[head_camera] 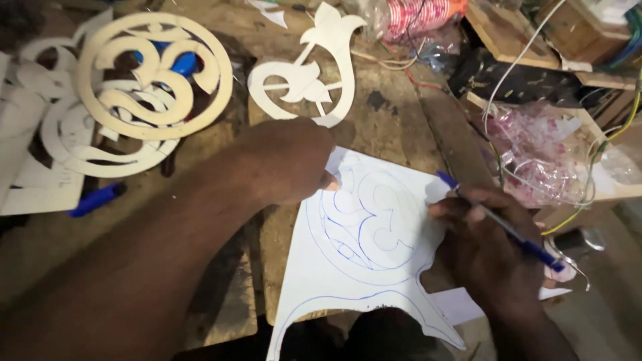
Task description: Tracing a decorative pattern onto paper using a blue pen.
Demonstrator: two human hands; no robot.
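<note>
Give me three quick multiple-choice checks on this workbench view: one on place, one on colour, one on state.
1. Where is the round pale wooden cutout?
A. upper left
B. lower right
C. under the sheet

2. What colour are the lines on the white cut sheet?
A. red
B. blue
C. green

3. What does the right hand hold?
A. nothing
B. scissors
C. a blue pen

Answers: 1 A, it lies at the bench's far left. 2 B, the traced curves are blue. 3 C, its fingers grip the pen while the left hand presses the sheet.
</note>
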